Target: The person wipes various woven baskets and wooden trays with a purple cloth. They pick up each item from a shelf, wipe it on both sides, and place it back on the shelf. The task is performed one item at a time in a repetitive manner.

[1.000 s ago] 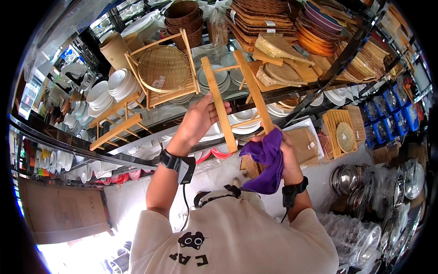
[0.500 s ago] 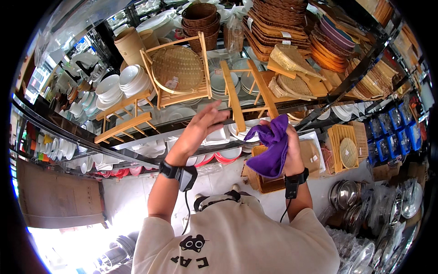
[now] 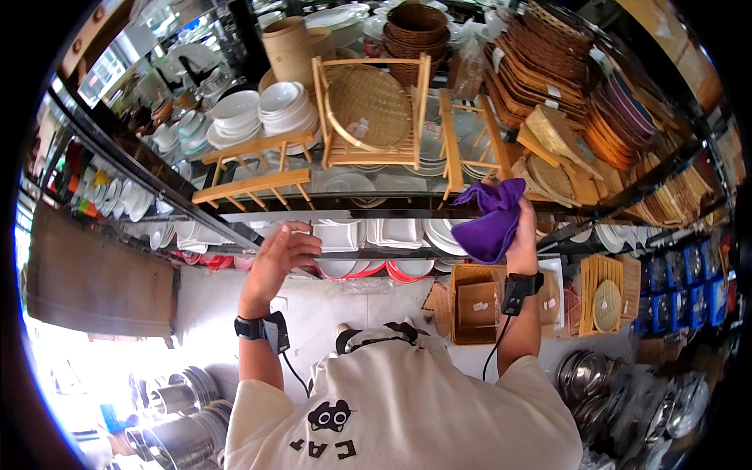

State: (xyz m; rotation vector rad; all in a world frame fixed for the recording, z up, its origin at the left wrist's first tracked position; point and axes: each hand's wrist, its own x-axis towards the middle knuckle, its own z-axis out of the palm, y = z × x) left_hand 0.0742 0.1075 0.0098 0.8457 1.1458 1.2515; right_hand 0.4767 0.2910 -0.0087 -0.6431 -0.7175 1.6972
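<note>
My right hand is raised and grips a purple cloth, which touches the lower end of a wooden rack standing on the glass shelf. My left hand hangs lower, fingers apart and holding nothing, in front of the shelf edge below a wooden dish rack. A second wooden rack with a round woven bamboo tray in it stands between the two. Both wrists carry black bands with cables.
Stacks of white bowls and plates fill the shelves on the left. Piles of woven baskets and trays sit on the right. A cardboard box rests on the floor below, and steel pots lie at the lower right and lower left.
My left hand has let go of the wooden rack and dropped down to the left. My right hand has lifted the purple cloth up to the rack.
</note>
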